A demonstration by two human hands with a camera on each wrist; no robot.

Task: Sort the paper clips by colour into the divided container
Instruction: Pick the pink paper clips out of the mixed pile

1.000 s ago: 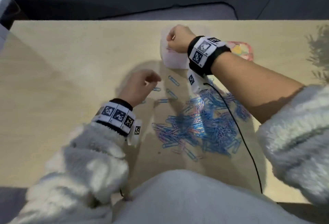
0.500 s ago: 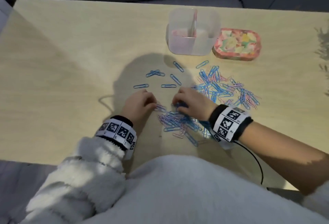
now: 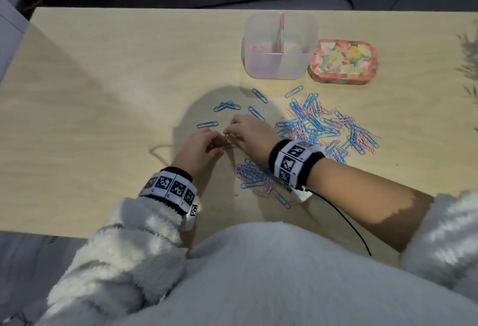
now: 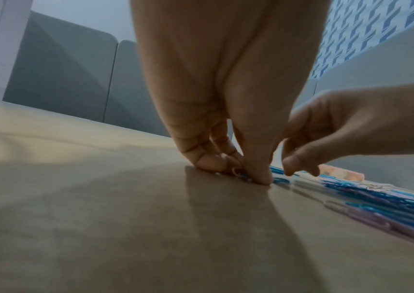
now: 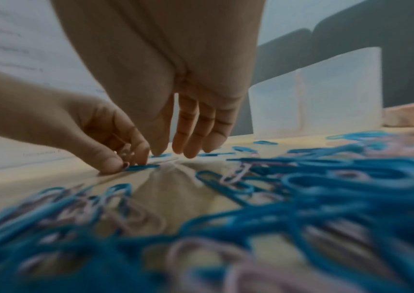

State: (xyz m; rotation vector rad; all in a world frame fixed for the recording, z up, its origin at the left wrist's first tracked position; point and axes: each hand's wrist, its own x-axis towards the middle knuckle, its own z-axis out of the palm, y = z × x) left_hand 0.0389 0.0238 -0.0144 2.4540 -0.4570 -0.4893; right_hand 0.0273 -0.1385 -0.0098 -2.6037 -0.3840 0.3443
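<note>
My left hand rests its fingertips on the table and pinches a small paper clip between thumb and fingers. My right hand hovers just beyond it, fingers hanging fairly straight with tips near the table and nothing between them. A blue clip lies flat by the left thumb. Mixed blue and pink clips form one pile to the right and a second pile under my right wrist. The clear divided container stands at the back, with pink clips in its left compartment.
A floral tin sits right of the container, touching or nearly touching it. Several loose blue clips lie ahead of my hands. A black cable runs from my right wrist to the near table edge. Bare wooden tabletop stretches left.
One second ago my right hand was up at the container; it has come back down beside my left hand. Both hands have since shifted slightly away from the near pile.
</note>
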